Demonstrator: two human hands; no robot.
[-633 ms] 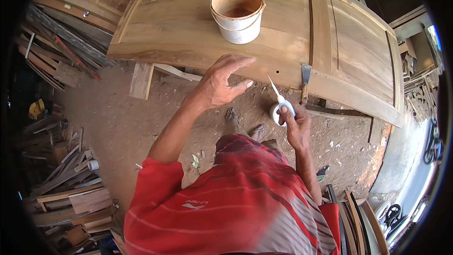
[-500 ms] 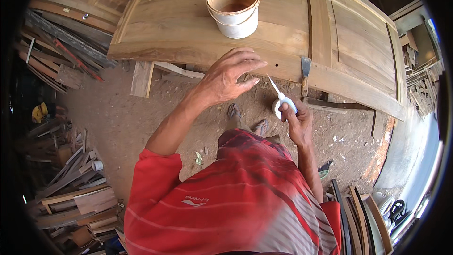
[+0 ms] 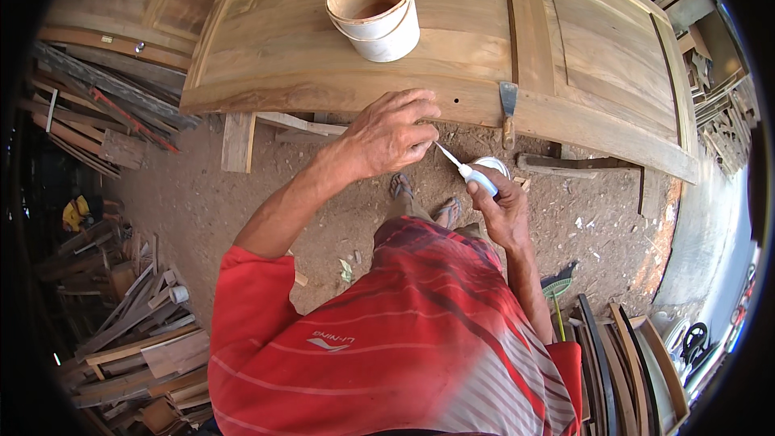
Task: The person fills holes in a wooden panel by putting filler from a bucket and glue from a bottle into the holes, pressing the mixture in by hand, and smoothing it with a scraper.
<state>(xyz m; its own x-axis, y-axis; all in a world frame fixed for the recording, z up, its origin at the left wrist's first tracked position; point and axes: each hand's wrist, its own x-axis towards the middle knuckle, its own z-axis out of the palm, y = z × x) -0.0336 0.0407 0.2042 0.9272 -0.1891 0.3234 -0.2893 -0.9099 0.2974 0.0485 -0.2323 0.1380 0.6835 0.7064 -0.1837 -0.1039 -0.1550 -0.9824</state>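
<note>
Dirt floor [image 3: 242,202] below the wooden door [image 3: 452,40], the right hand [image 3: 504,210] grips a small white nozzle bottle [image 3: 472,176] while the left hand [image 3: 391,133] pinches its tip, best kept steady.

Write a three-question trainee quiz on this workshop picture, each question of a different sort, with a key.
1. True or false: the white bucket stands on the wooden door.
2. What does the right hand hold? A) a hammer B) a small white bottle with a pointed nozzle C) a saw
3. Which tool leans at the door's near edge, right of the left hand?

Key: 1 true. 2 B, the small white bottle. 3 the putty knife.
</note>
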